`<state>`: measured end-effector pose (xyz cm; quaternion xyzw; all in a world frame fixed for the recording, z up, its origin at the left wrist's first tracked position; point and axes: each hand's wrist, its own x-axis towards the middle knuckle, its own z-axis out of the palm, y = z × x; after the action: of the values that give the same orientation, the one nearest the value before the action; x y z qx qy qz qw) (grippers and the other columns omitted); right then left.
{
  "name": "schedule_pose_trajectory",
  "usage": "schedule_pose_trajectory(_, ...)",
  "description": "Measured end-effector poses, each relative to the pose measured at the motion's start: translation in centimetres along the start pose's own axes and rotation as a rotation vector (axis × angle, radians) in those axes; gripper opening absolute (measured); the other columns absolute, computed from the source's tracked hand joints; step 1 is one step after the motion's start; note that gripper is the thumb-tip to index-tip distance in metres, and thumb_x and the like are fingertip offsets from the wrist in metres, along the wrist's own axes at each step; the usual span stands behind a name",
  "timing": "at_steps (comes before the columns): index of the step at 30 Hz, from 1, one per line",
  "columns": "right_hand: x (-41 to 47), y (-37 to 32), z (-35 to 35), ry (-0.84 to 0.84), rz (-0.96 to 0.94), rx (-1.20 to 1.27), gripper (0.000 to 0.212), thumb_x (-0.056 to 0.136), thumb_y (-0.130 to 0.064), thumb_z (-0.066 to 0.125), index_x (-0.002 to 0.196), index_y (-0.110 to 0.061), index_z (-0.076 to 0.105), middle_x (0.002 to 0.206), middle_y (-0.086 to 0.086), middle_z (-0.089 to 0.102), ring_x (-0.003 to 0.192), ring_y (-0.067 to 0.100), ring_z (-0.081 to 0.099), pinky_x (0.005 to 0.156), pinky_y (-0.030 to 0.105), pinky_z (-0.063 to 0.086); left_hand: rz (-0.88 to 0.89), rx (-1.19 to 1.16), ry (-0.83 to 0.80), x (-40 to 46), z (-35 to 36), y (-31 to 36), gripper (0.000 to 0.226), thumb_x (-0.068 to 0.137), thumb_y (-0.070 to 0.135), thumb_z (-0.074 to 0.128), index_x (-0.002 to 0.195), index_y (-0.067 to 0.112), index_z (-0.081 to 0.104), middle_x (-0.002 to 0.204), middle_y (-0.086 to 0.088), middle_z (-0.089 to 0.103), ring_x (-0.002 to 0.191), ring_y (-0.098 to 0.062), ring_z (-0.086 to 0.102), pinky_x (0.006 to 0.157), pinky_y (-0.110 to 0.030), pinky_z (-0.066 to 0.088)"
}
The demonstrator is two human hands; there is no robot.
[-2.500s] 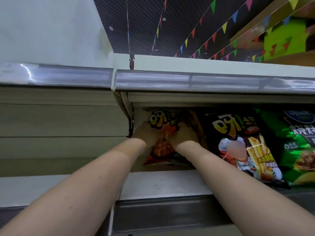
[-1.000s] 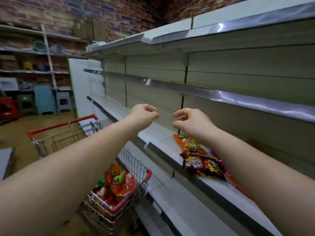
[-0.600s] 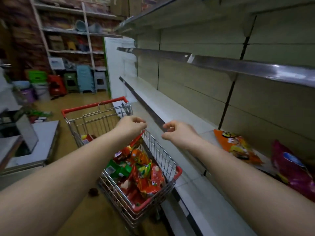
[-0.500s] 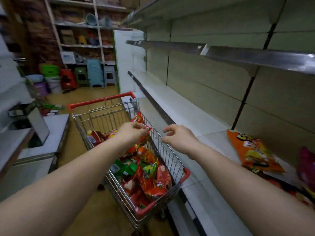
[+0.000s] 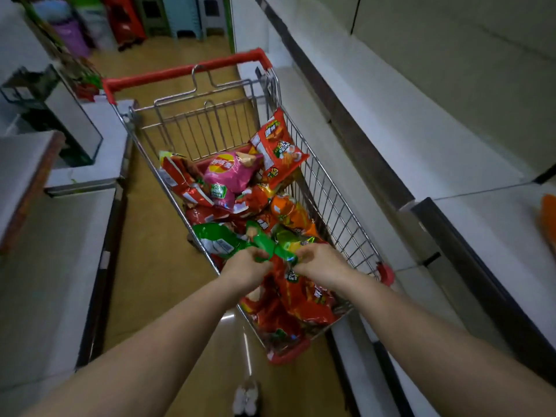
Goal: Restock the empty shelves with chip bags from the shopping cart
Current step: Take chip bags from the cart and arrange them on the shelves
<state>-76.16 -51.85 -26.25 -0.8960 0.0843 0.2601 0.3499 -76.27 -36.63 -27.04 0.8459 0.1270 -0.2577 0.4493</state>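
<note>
I am looking down over 2 bare forearms reaching into the shopping cart [image 5: 326,188], where both hands are closing on 1 green chip bag [image 5: 264,245] lying on top of the pile near the cart's near end. The left hand [image 5: 245,266] is curling its fingers around the bag's left part, knuckles up, the fingertips tucked under the crumpled foil. The right hand [image 5: 320,261] is pinching the bag's right end between thumb and bent fingers; neither hand is spread. The green bag is resting on a heap of red chip bags [image 5: 296,305] that is filling the near end of the basket. Farther along, a pink chip bag [image 5: 227,174] is sitting on the pile, and a red-and-white bag [image 5: 278,147] is leaning against the cart's right wire wall. The cart's red handle [image 5: 183,70] is at the far end. The cart is standing just beside the white lower shelf [image 5: 421,121] on the right, where an orange bag [image 5: 548,216] is showing at the picture's edge.
</note>
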Motion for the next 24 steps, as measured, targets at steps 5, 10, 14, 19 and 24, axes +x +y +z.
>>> schedule_pose_trajectory(5,3.9,2.0,3.6,-0.062,0.167,0.034,0.045,0.087,-0.022,0.062,0.13,-0.017,0.051,0.12,0.006,0.06,0.104,0.023,0.059,0.086,0.029,0.047,-0.079,0.065,-0.151,4.7,2.0,-2.6,0.033,0.088,0.024,0.061,0.118,0.01,0.056,0.113,-0.019,0.064,0.105,-0.035,0.061,0.088,-0.04,0.049)
schedule_pose_trajectory(10,6.1,3.7,6.0,-0.07,0.252,0.022,0.058,0.082,-0.016,0.066,0.136,-0.016,0.045,0.128,0.009,0.056,0.111,0.024,0.057,0.088,0.028,0.048,-0.124,0.131,-0.209,7.5,3.3,-2.9,0.034,0.09,0.027,0.059,0.118,0.009,0.052,0.118,-0.014,0.061,0.109,-0.03,0.058,0.086,-0.031,0.044)
schedule_pose_trajectory(14,7.5,5.1,6.9,-0.113,0.238,-0.027,0.079,0.074,-0.022,0.074,0.142,-0.019,0.034,0.132,0.011,0.049,0.117,0.026,0.051,0.094,0.03,0.045,-0.166,0.115,-0.255,9.2,4.4,-3.2,0.059,0.089,0.032,0.061,0.138,0.01,0.036,0.128,-0.014,0.055,0.115,-0.03,0.054,0.095,-0.032,0.044)
schedule_pose_trajectory(19,8.9,7.3,7.4,-0.085,0.214,-0.033,0.079,0.077,-0.026,0.071,0.144,-0.019,0.03,0.135,0.011,0.048,0.121,0.028,0.048,0.098,0.032,0.042,-0.238,-0.082,-0.275,10.4,5.9,-3.3,0.06,0.09,0.023,0.06,0.142,0.019,0.031,0.11,-0.015,0.06,0.082,-0.03,0.064,0.066,-0.037,0.056)
schedule_pose_trajectory(24,9.7,8.6,6.7,-0.093,0.193,0.044,0.058,0.09,-0.031,0.059,0.142,-0.019,0.036,0.132,0.011,0.055,0.12,0.029,0.051,0.097,0.032,0.042,-0.284,-0.199,-0.263,10.5,5.9,-3.0,0.056,0.094,0.006,0.044,0.145,0.024,0.029,0.09,-0.014,0.059,0.066,-0.022,0.059,0.055,-0.03,0.054)
